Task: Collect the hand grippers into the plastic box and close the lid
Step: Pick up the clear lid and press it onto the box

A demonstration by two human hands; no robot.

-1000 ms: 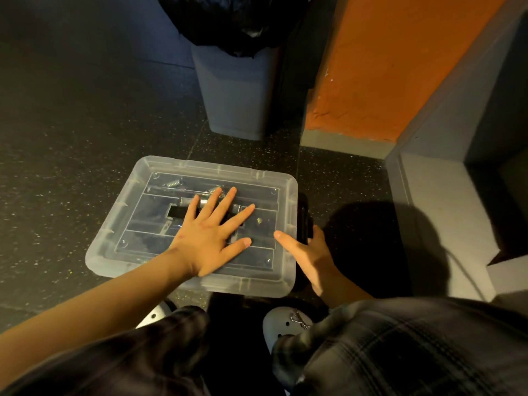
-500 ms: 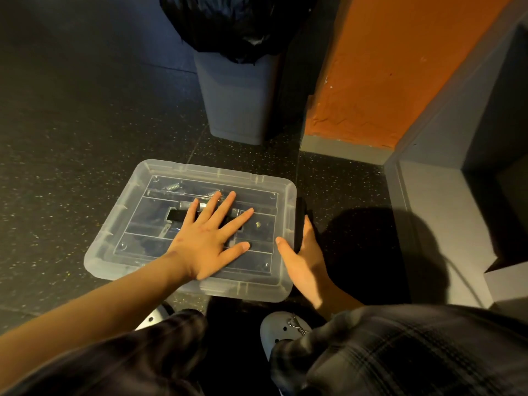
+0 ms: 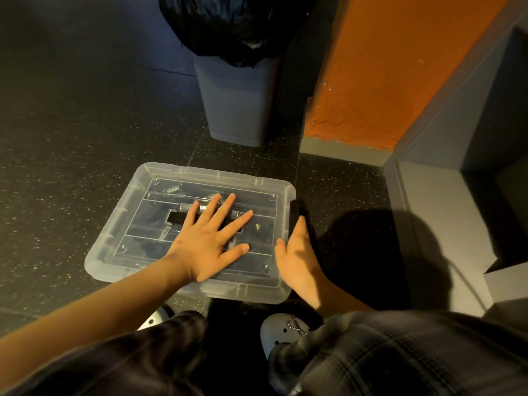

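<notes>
My left hand [image 3: 210, 241] lies flat on the clear lid [image 3: 137, 212], fingers straight and spread. My right hand [image 3: 298, 258] is open too, its straight fingers against the black clip [image 3: 294, 211] on the right side. The plastic box [image 3: 223, 292] sits on the dark floor [image 3: 71, 138] near my knees. The hand grippers [image 3: 177, 218] show through the lid, and a grey bin [image 3: 237, 104] stands beyond.
</notes>
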